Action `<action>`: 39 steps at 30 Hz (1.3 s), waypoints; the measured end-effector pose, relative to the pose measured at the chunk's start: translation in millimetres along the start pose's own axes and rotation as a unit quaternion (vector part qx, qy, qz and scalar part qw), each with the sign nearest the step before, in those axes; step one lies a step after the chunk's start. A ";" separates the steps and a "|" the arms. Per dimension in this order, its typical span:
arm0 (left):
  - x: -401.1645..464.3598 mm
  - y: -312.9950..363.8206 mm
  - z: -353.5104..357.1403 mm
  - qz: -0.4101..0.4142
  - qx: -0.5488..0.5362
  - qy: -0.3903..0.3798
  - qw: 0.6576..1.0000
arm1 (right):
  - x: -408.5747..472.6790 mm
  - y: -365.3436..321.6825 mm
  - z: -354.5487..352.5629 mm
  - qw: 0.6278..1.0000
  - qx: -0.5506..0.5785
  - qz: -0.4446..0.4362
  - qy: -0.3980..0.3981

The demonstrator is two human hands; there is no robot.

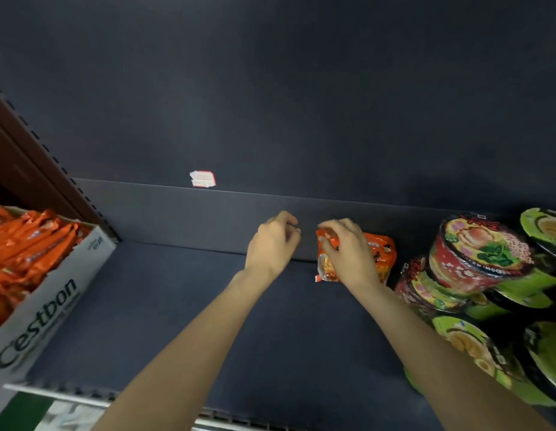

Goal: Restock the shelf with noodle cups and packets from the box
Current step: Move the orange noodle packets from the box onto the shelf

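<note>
Orange noodle packet (376, 253) stands at the back of the dark shelf (183, 306), right of centre in the frame, propped against the rear wall and just beside the stacked noodle cups (479, 256) that fill the right edge. A person's right hand (348, 250) lies over the packet's top and front, fingers curled down onto the wrapper, apparently steadying it so it stays upright in line with the cups. Left hand (275, 241) hovers just to the packet's left, fingers loosely curled and holding nothing, seemingly ready to square the packet or catch it if it tips. Both bare forearms reach in from the bottom of the frame. At the left edge, a white cardboard box (52, 293) sits on the same shelf, its open top crammed with more orange packets (24, 244), kept near for the next pick. A torn price sticker (202, 178) clings to the back panel, above centre. Most of the shelf between box and packet is not yet filled, so restocking looks to be at an early stage
</note>
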State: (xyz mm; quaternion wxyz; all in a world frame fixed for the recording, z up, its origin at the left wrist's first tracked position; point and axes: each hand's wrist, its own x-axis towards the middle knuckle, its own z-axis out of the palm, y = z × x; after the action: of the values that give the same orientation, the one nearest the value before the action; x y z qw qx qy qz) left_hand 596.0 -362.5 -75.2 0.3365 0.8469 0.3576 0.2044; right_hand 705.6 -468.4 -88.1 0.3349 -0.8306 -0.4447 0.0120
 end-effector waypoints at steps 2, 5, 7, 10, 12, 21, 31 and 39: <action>-9.9 -7.7 -20.7 0.031 0.058 0.043 0.997 | 0.0 -20.1 7.5 0.999 0.034 -0.021 -0.006; -27.8 -27.5 -54.6 0.057 0.123 0.096 0.986 | -1.8 -58.2 24.0 0.997 0.057 -0.052 -0.026; -42.6 -44.8 -80.3 0.057 0.145 0.120 0.980 | -4.9 -88.3 38.7 0.995 0.065 -0.070 -0.041; -71.3 -80.3 -124.7 0.038 0.161 0.147 0.975 | -14.3 -139.5 66.8 0.989 0.077 -0.101 -0.078; -93.5 -112.7 -158.1 0.008 0.150 0.159 0.976 | -23.1 -175.3 90.0 0.983 0.086 -0.118 -0.108; -169.3 -277.2 -324.7 -0.115 0.150 0.162 0.969 | -61.5 -352.8 212.7 0.961 0.096 -0.163 -0.200; -208.9 -411.9 -430.3 -0.163 0.166 0.126 0.964 | -94.0 -471.4 327.1 0.949 0.085 -0.165 -0.254; -213.9 -450.8 -446.2 -0.204 0.104 0.061 0.972 | -92.3 -488.2 359.7 0.947 0.049 -0.160 -0.276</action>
State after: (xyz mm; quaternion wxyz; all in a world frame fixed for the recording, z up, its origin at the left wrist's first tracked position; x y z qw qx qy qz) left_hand -18.1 -98.9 -112.7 0.2589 0.7723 0.5617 0.1450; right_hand 178.8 -155.5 -115.8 0.2372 -0.6956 -0.6453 0.2085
